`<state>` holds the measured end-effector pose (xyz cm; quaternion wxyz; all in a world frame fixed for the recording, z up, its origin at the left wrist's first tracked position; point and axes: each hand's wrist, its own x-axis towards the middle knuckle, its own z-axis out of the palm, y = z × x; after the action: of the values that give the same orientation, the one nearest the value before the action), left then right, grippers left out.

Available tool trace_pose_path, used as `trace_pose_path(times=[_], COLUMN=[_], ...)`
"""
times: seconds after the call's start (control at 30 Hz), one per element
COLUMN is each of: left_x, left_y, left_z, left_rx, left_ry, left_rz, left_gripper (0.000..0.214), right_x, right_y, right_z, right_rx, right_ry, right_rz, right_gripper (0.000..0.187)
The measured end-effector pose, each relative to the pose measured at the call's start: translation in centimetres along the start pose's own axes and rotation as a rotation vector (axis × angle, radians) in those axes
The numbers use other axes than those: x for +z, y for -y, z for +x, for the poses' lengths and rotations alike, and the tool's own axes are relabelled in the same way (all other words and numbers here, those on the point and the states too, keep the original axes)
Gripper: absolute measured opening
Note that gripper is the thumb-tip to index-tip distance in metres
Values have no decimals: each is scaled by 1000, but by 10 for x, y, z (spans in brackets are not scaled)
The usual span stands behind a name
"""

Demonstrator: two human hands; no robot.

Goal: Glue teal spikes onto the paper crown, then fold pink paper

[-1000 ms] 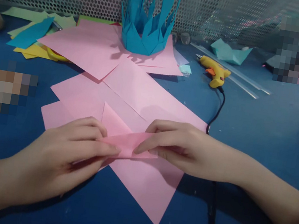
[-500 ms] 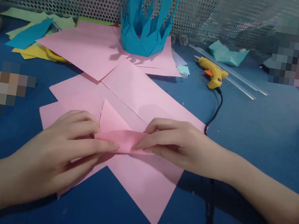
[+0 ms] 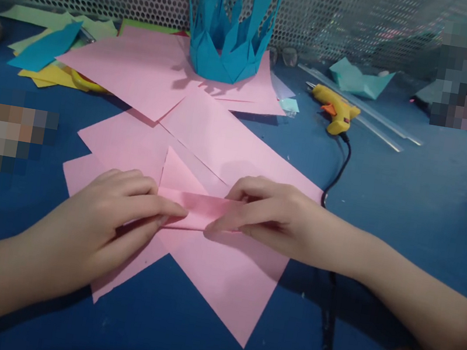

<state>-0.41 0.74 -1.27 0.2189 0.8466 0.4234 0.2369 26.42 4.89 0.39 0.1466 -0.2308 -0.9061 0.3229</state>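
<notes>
A small piece of pink paper point(image 3: 200, 210), folded into a narrow flat band with a pointed flap standing out behind it, lies between my hands. My left hand point(image 3: 113, 224) grips its left end, the index finger stretched along the band and pressing on it. At the right end, my right hand point(image 3: 269, 216) pinches the band, fingertips at its near edge. Both thumbs are partly hidden. Underneath are several overlapping pink sheets point(image 3: 237, 288), spread over the blue table point(image 3: 413, 215).
A blue paper crown point(image 3: 224, 58) stands on pink sheets at the back. Right of it lie a yellow glue gun point(image 3: 336, 109), its black cord point(image 3: 344, 163) passing under my right arm, clear glue sticks point(image 3: 381, 134) and a folded teal paper point(image 3: 359, 79). Coloured scraps point(image 3: 45, 47) lie back left.
The band's bowed upper edge now lies flat and straight. My left index finger has shifted slightly up along the paper; my right hand keeps nearly the same hold. The view has tilted a little.
</notes>
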Motion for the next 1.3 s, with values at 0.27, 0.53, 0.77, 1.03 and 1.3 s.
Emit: trace_pose_path(times=[0.27,0.53,0.77,1.03,1.3], left_x=[1,2,0,1,0], left_y=[3,2,-4,-6,-6], left_z=[-2,1,0,-2,3], left_rx=[34,124,217,8,8], left_ry=[17,8,-8,38,142], left_rz=[77,183,156,201,312], left_gripper=[26,26,22,68,54], right_x=[1,3,10,11,9], right_y=[6,8,6,5,5], right_z=[-2,-1,1,1,1], right_rx=[-37,-61,-61,-84,-80], right_ry=[65,65,-40,-50,-36], right_rz=[-215,-261,-119,-115,-59], right_gripper=[39,42,35,27,27])
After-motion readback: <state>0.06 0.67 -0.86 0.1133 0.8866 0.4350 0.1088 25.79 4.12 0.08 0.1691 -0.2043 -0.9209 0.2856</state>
